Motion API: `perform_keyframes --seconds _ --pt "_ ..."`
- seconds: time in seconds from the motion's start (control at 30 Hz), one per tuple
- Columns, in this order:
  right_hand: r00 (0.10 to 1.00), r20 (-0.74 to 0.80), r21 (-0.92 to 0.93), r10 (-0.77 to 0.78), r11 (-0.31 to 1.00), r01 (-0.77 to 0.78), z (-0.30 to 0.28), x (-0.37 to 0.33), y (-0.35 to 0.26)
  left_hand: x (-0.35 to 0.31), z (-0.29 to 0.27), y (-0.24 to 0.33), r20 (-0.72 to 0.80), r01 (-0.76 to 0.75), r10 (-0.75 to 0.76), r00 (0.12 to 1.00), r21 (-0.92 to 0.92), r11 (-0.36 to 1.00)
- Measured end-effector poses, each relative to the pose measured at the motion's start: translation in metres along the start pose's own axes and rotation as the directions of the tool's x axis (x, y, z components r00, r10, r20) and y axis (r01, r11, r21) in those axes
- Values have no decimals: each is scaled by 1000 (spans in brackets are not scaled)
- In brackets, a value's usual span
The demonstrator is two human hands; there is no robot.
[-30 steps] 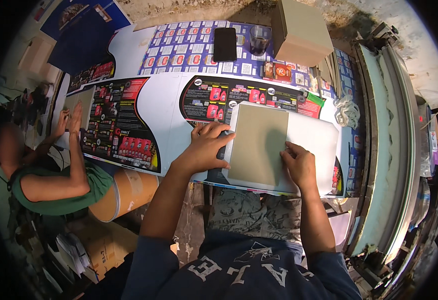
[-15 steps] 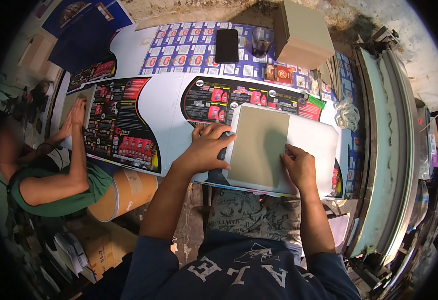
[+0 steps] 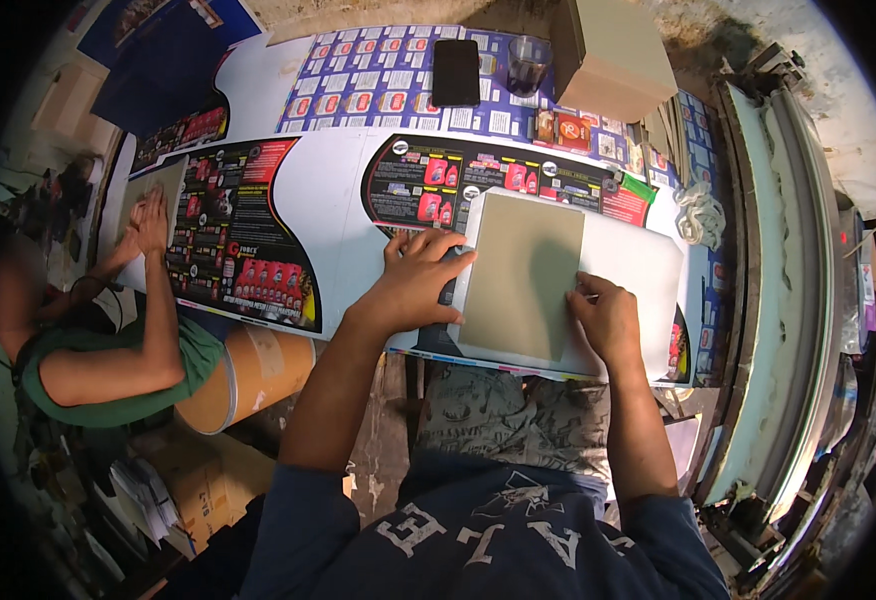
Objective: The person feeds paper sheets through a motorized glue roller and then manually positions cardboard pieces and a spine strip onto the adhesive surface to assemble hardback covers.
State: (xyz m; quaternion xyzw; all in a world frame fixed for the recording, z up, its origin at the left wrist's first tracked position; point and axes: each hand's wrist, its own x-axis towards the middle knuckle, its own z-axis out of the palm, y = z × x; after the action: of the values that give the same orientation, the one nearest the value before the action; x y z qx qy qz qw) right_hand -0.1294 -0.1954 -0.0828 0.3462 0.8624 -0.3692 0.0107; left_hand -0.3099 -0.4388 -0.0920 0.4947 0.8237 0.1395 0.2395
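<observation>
A grey-beige board (image 3: 523, 270) lies flat on a larger white sheet (image 3: 638, 285) with cut corners, near the table's front edge. Beside the board's left edge is my left hand (image 3: 420, 278), its fingers spread and the thumb apart, with fingertips at the edges of board and sheet. My right hand (image 3: 606, 318) is at the board's right edge, thumb and forefinger drawn together there and the other fingers curled. Whether anything is pinched between them I cannot tell. Under the white sheet lies a printed sheet (image 3: 338, 200) with black and red panels.
At the left, a person in green has both hands (image 3: 150, 222) on another board. A phone (image 3: 456, 72), a dark drink glass (image 3: 528, 66) and a cardboard box (image 3: 613, 60) stand at the back. A crumpled white bundle (image 3: 699, 216) lies right, near a long roller machine (image 3: 778, 290).
The whole view has shifted slightly, so the table sits higher in it. My hands keep nearly the same places against the board. The other person's hands have shifted a little.
</observation>
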Motion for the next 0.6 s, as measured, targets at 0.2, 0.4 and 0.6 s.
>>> perform_keyframes --seconds 0.2,0.4,0.6 --pt "998 -11 -18 -62 998 62 1 0 5 1 -3 4 -3 5 -5 1000 21 1000" --pt "990 -46 -76 -130 989 127 9 4 15 1 -5 4 8 8 -8 1000 11 1000" --pt "999 -17 -29 -33 999 33 5 4 5 1 -3 3 -11 3 -3 1000 10 1000"
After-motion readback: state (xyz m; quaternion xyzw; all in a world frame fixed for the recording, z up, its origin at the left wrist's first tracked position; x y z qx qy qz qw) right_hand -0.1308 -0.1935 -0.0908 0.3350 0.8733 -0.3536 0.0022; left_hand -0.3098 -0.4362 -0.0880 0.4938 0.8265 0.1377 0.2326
